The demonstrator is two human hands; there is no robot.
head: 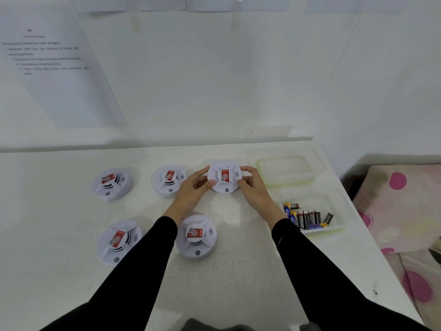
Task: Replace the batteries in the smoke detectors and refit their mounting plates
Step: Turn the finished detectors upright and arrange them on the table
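Several round white smoke detectors with red labels lie face up on the white table. The far right detector (224, 176) is held between both hands: my left hand (194, 188) grips its left rim and my right hand (251, 185) grips its right rim. Two more detectors (169, 180) (111, 183) lie in the same far row. Nearer me lie another two (196, 236) (118, 241), partly covered by my left sleeve. A clear tub (338, 211) at the right holds several loose batteries (307, 217).
A second clear plastic container (286, 173) stands behind the battery tub, with nothing in it that I can see. A printed sheet (47, 68) hangs on the wall at the left. A pink-spotted cloth (403, 211) lies beyond the table's right edge.
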